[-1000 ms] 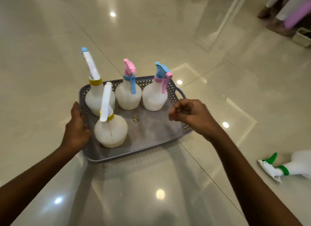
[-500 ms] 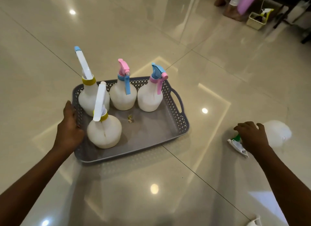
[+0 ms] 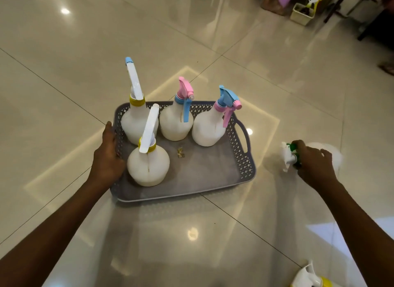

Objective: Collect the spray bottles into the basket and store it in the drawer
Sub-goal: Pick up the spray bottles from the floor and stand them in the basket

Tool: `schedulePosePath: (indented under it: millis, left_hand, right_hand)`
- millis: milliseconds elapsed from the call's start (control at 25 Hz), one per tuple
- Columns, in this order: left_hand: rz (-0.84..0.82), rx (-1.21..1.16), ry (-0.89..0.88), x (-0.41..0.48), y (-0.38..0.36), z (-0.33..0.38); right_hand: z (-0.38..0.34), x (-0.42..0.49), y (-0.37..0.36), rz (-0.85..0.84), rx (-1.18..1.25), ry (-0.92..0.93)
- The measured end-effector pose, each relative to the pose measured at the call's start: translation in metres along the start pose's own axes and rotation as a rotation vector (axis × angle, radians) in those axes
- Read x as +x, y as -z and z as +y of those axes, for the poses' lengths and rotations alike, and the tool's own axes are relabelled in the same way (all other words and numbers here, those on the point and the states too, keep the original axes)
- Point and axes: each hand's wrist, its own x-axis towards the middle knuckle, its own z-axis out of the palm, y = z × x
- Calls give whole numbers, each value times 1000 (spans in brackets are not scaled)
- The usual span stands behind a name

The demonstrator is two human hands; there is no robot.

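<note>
Bracing the basket (image 3: pixel 245 158), the left hand (image 3: pixel 107 158) curls its fingers over the left wall, beside four upright bottles (image 3: pixel 149 167) standing inside. On the floor just right of the basket lies the green-nozzled bottle (image 3: pixel 329 153), long axis running left to right, nozzle toward the basket. The right hand (image 3: pixel 313 165), arm extended, closes around its neck. Another bottle (image 3: pixel 309 278) lies near the bottom edge.

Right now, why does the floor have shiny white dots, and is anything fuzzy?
Head view: the glossy floor mirrors ceiling lights as bright spots; the green-capped bottle under the right hand is blurred and washed out; the basket stays sharp.
</note>
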Motion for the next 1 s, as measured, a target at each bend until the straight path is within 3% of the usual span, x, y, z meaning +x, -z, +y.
schedulePosePath:
  millis: [160,320,440,640,1000]
  left_hand:
    - [-5,12,7,0,-3,3]
    - [-10,20,-2,4,-10,9]
    - [-22,5,-6,5,-17,15]
    - [-64,-1,-14,3,-21,22]
    - [-24,28,-2,4,-24,25]
  right_hand:
    - [-14,-23,64,185,581,-70]
    - [-51,-47,143,195,836,251]
    - [-96,-51,157,53,1009,485]
    - [-162,-39,112,-280,1019,479]
    - [-194,-19,74,-285,1084,291]
